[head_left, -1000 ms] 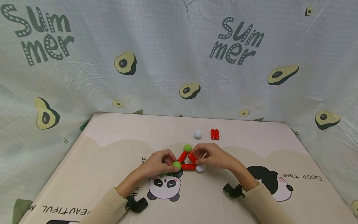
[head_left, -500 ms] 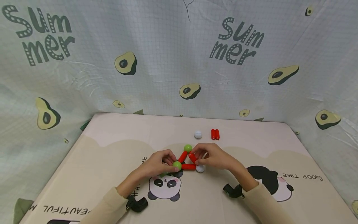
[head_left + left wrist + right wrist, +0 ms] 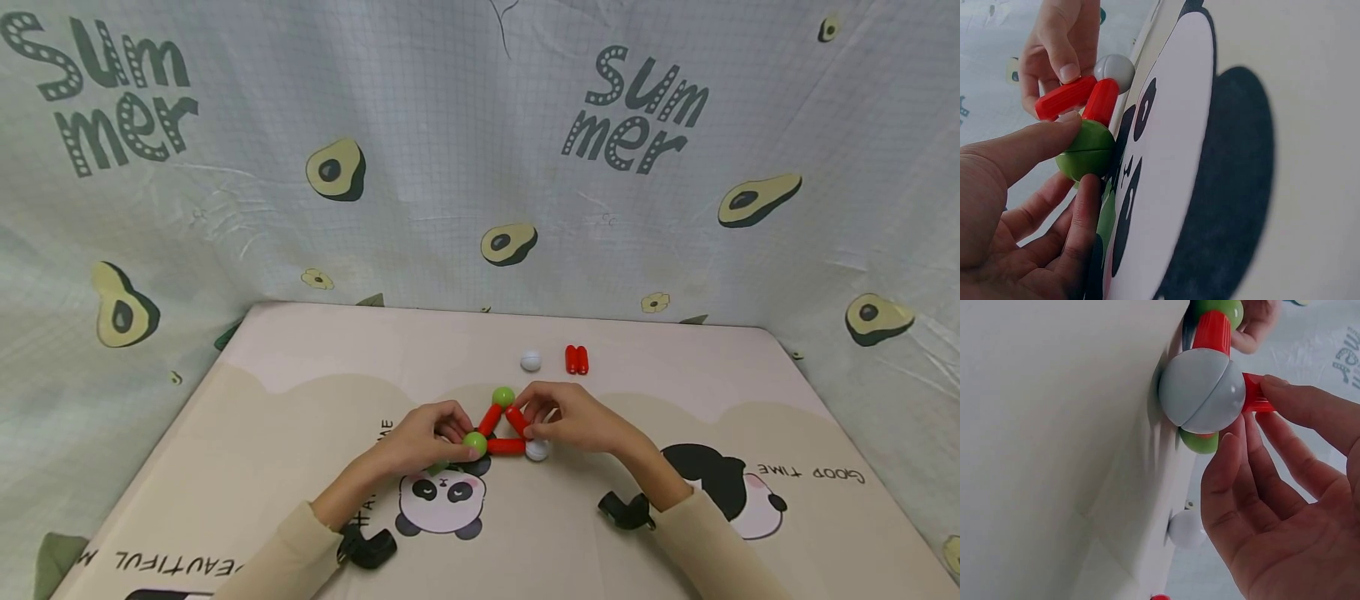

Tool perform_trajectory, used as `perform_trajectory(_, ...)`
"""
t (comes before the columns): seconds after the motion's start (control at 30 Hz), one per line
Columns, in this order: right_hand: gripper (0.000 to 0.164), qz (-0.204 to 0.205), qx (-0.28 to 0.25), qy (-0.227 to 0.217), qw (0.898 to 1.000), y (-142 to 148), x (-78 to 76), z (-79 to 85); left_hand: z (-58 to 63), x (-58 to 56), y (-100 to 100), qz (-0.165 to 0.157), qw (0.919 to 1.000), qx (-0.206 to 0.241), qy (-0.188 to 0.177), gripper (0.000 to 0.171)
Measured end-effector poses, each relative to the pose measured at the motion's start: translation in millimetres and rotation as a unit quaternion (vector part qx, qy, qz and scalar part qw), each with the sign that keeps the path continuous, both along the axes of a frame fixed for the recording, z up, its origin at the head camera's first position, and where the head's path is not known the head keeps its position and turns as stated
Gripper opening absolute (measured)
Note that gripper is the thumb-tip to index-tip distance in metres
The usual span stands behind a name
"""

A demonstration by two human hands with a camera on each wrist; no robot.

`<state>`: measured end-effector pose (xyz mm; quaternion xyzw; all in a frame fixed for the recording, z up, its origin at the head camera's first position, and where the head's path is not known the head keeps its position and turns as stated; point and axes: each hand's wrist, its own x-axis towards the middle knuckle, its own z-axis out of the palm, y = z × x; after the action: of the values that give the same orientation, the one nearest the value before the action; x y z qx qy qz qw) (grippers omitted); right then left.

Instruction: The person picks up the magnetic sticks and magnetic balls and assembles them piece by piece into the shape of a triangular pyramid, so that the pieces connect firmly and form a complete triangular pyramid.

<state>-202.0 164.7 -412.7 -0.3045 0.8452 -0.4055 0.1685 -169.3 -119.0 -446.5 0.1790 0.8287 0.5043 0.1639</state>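
My left hand (image 3: pixel 420 435) pinches a green ball (image 3: pixel 1088 150) between thumb and fingers at the triangle's near left corner. From that ball one red rod (image 3: pixel 506 447) runs to a pale grey ball (image 3: pixel 1200 389) on the right, and another red rod (image 3: pixel 490 420) leads to the far green ball (image 3: pixel 503 397). With thumb and fingers my right hand (image 3: pixel 573 419) holds a third red rod (image 3: pixel 516 419), one end at the grey ball. Its other end lies close to the far green ball; whether they touch I cannot tell.
Beyond the hands a loose white ball (image 3: pixel 530 361) and two red rods (image 3: pixel 577 360) side by side lie on the table. The table (image 3: pixel 300 350) has a printed cover with a panda (image 3: pixel 442 502). A patterned curtain (image 3: pixel 420 150) hangs behind its far edge.
The red rod in my right hand has shifted slightly, and the right fingers have risen a touch. My left hand and the green ball stay in place.
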Motion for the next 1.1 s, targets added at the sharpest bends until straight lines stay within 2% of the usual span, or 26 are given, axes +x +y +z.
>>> perform_trajectory(0.43,0.026,0.006,-0.001,0.005,1.0,2,-0.4,2.6,0.2,-0.2,0,0.0,1.0,-0.005,0.004,0.029)
perform_trajectory(0.7,0.029,-0.011,-0.015,0.02,1.0,12,-4.1,11.0,0.0,0.3,0,-0.003,1.0,-0.003,0.004,0.029)
perform_trajectory(0.87,0.029,-0.038,-0.019,0.022,0.999,24,-14.2,16.9,-0.4,0.5,0,-0.005,1.0,0.0,0.003,0.029)
perform_trajectory(1.1,0.027,-0.127,-0.022,-0.002,0.992,45,-39.1,20.4,-1.3,0.5,-1,-0.003,1.0,0.001,0.001,0.029)
